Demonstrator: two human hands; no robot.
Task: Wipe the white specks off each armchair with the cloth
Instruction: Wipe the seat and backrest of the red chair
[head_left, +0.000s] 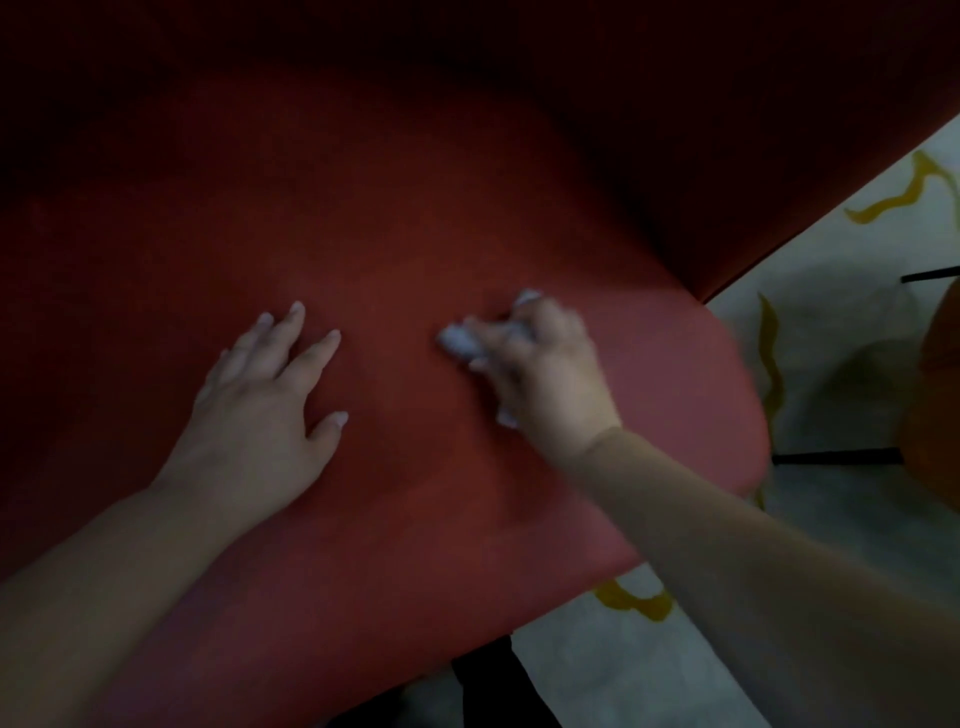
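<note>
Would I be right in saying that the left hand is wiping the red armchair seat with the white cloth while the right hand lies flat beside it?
Not quite: the hands are swapped. In the head view the right hand holds the white cloth on the red armchair seat, while the left hand lies flat beside it.

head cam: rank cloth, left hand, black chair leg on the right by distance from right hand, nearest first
1. cloth: gripped in the right hand, on the red seat.
2. left hand: flat on the seat, to its left.
3. black chair leg: on the floor, far right.

dim, dark toward the top — right hand (545, 364) motion-blurred
</note>
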